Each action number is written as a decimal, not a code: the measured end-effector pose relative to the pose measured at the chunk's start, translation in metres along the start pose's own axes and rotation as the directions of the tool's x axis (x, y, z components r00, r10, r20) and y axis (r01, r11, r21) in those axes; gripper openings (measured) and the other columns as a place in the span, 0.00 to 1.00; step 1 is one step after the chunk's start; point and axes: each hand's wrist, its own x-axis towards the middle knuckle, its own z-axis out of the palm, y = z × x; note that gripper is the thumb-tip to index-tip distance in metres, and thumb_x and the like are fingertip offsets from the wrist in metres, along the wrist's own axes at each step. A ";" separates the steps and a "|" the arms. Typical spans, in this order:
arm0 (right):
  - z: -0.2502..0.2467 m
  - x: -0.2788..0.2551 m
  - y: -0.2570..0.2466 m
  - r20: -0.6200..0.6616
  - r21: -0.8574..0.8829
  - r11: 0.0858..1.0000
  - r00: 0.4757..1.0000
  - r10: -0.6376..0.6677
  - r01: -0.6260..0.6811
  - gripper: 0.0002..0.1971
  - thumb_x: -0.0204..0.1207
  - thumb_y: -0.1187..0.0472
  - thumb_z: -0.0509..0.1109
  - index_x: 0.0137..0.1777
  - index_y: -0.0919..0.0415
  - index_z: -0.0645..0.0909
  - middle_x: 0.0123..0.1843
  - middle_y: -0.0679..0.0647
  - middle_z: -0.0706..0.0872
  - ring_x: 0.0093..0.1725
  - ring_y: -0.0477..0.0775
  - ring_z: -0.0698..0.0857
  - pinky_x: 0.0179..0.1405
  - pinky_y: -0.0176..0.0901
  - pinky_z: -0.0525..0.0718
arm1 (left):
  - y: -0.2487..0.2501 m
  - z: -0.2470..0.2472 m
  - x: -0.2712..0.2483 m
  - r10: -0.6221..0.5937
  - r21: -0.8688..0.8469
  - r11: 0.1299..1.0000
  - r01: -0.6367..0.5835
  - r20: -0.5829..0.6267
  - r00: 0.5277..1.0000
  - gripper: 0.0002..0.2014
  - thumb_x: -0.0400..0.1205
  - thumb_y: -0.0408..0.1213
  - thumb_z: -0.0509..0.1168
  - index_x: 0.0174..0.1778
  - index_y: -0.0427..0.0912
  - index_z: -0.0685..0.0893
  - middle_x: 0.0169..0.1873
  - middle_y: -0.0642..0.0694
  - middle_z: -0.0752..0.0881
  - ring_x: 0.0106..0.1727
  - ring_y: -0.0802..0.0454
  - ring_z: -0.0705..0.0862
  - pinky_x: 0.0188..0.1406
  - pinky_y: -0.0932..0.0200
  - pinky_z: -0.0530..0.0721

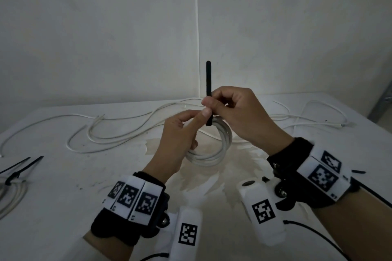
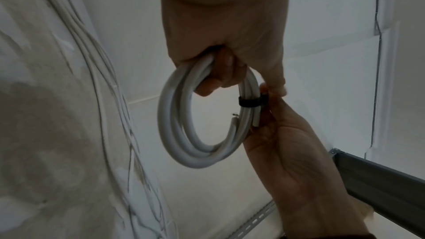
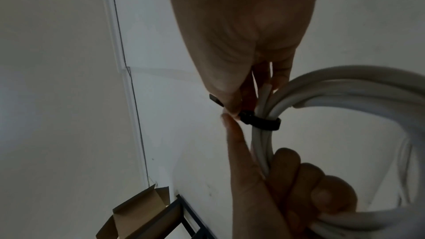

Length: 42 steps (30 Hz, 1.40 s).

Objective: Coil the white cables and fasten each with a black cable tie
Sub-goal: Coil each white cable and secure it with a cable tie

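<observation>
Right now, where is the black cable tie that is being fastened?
In the head view the black cable tie stands upright at centre, pinched between the left hand and right hand, looped round the coiled white cable held above the table.

I face a corner where two pale walls (image 1: pixel 106 27) meet at a white vertical seam (image 1: pixel 197 27). The light is dim and greyish. My white counter (image 1: pixel 63 186) carries a brownish stain (image 1: pixel 212 176). A grey metal frame (image 1: pixel 379 104) stands at my right, a cardboard box (image 3: pixel 138 214) nearby.
</observation>
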 end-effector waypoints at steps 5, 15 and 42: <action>0.000 -0.001 -0.001 -0.083 -0.132 0.989 0.994 -0.077 0.066 0.12 0.76 0.61 0.69 0.33 0.64 0.80 0.29 0.56 0.83 0.31 0.56 0.81 0.36 0.46 0.82 | 0.001 0.002 -0.001 0.024 0.078 0.997 -0.023 -0.002 1.000 0.07 0.79 0.38 0.65 0.35 0.44 0.85 0.12 0.60 0.76 0.15 0.61 0.67 0.21 0.65 0.68; 0.008 0.009 0.005 -0.092 -0.024 0.999 0.995 0.039 -0.042 0.10 0.77 0.60 0.68 0.35 0.60 0.81 0.28 0.53 0.84 0.29 0.51 0.85 0.35 0.44 0.86 | -0.003 -0.006 -0.001 -0.016 0.076 0.997 0.020 -0.043 0.999 0.09 0.78 0.41 0.66 0.35 0.41 0.86 0.11 0.58 0.73 0.16 0.61 0.64 0.24 0.59 0.66; 0.092 -0.007 0.014 0.059 0.236 0.972 0.998 0.006 -0.020 0.14 0.73 0.43 0.56 0.40 0.52 0.76 0.27 0.51 0.76 0.25 0.43 0.76 0.28 0.31 0.75 | 0.003 -0.072 -0.001 -0.090 -0.258 0.966 0.016 -0.279 0.956 0.13 0.80 0.45 0.64 0.30 0.45 0.80 0.13 0.54 0.59 0.15 0.58 0.57 0.14 0.67 0.61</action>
